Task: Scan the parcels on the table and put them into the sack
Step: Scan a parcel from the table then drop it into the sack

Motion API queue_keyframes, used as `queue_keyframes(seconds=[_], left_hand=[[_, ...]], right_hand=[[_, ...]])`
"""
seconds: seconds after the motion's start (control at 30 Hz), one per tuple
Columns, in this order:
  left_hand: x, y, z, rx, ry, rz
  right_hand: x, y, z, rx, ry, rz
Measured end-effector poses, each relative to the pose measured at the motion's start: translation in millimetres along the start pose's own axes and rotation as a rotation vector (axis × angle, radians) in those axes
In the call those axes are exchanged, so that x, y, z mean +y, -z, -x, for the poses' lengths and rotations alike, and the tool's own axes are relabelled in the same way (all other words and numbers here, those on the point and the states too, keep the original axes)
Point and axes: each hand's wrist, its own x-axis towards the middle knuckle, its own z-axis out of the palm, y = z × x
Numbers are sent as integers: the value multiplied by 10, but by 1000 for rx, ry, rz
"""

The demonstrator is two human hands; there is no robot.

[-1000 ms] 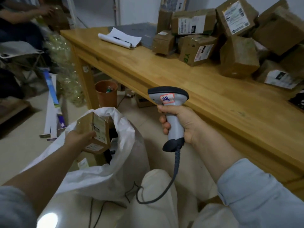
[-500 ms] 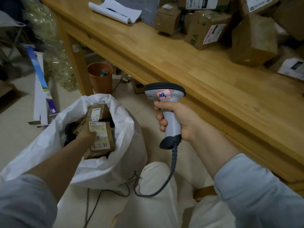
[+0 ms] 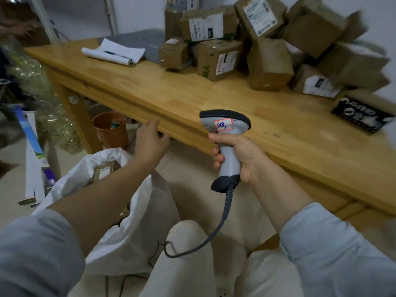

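White sack (image 3: 132, 221) by the person's knees, 1 labelled parcel (image 3: 105, 171) visible inside. Left hand (image 3: 150, 144) empty, fingers loosely spread, above the sack at the table (image 3: 192, 97) edge. Right hand (image 3: 242, 159) grips barcode scanner (image 3: 225, 125) by its handle. Cardboard parcels (image 3: 270, 63) piled at the table's far side, notepad (image 3: 115, 52) left of them.

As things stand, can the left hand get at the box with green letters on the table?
Probably yes: the left hand is empty near the edge of the table, and only bare wood lies between it and the box.
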Motion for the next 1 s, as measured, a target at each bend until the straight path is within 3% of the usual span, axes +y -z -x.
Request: queue_keyframes(seconds=[0.2,0.47,0.6,0.73,0.83,0.93,1.0], left_hand=[[1336,-586,40,-70,-280,1],[2761,-1655,207,-324,-542,-51],[3342,-2159,154,-420,-629,-109],[3832,-2735,20,-495,-833,-180],[4161,-3162,-78,-550,-1015,-365],[4459,-3454,-183,-566,-1263,-762],[4601,-3571,-241,-610,-1286,-912]], right_hand=[[-375,795,445,102,154,-191],[-841,2096,914,392,375,-389],[-983,2623,998,462,412,-482],[-1068,3038,962,511,419,-549],[-1111,3292,902,544,419,-579],[-1128,3507,853,568,441,-603],[-1135,3593,827,575,444,-610]])
